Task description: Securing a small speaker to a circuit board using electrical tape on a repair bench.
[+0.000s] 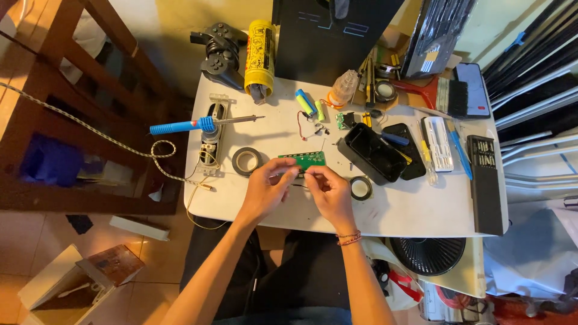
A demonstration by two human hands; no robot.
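Held a small green circuit board (302,160) just above the white table (415,207), between the grey tape roll (247,160) and the black plastic case (371,153); pinched at its lower edge by left hand (265,191) and right hand (328,194) fingertips. Risked, probably, a slip onto the table from so light an edge grip. Risked too a snag on the thin lead beneath the board, near the blue-handled soldering iron (198,125).
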